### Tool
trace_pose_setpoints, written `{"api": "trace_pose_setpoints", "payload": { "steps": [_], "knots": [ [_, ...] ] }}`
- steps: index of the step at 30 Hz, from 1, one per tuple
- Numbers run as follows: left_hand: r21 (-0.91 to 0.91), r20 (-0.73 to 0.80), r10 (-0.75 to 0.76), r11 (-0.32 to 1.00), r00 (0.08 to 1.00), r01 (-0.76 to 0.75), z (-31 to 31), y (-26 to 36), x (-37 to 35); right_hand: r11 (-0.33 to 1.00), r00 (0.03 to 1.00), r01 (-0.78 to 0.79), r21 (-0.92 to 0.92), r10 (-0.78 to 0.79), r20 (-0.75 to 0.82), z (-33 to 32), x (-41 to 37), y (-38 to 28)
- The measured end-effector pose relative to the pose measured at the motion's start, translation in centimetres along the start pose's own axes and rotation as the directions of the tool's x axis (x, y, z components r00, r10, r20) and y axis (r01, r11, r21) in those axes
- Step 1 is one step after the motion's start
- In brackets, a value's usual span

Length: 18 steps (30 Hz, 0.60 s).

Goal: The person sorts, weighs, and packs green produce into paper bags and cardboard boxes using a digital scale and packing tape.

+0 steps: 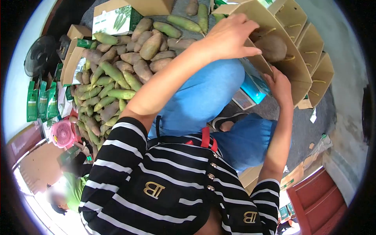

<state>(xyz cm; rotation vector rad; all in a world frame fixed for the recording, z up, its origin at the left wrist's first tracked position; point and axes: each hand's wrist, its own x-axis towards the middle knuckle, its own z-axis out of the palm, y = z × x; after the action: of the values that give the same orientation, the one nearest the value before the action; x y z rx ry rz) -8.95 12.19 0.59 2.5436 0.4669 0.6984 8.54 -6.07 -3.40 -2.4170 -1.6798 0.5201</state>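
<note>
A cardboard box point(301, 72) stands tilted at the upper right, with a brown, soil-covered radish point(273, 47) inside near its opening. My left hand point(233, 37) is at the box's near rim, fingers and thumb apart, with nothing visible between them. Lower on the same rim, my right hand point(280, 84) grips the cardboard edge; its fingertips are partly hidden by the wall. To the left lies a big heap of radishes point(150, 46), some green and others coated in brown soil.
Behind the heap sits a printed carton point(117, 19). More open cardboard flaps point(309, 43) with yellow handles adjoin the box on the right. A blue-edged flat packet point(252, 92) lies by my knee. A pink fan point(62, 133), a black fan point(39, 56) and another person point(74, 190) are left.
</note>
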Motion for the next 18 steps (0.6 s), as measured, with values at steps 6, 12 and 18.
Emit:
{"api": "trace_pose_setpoints", "payload": {
  "steps": [6,12,18],
  "knots": [
    [-0.064,0.135,-0.492,0.862,0.860,0.503,-1.9,-7.2,-15.0,0.999,0.999,-0.044,0.014,0.044,-0.002,0.0,0.2,0.4],
    [0.638,0.298,-0.924,0.379,0.238,0.670,-5.3,-15.0,-37.7,0.997,0.999,-0.035,0.068,0.036,-0.022,0.1,0.0,0.1],
    [0.757,0.052,-0.956,-0.151,-0.288,0.636,-8.9,-14.7,-48.8,0.994,0.996,-0.088,0.067,0.086,0.039,-0.3,0.1,-0.4]
  ]
}}
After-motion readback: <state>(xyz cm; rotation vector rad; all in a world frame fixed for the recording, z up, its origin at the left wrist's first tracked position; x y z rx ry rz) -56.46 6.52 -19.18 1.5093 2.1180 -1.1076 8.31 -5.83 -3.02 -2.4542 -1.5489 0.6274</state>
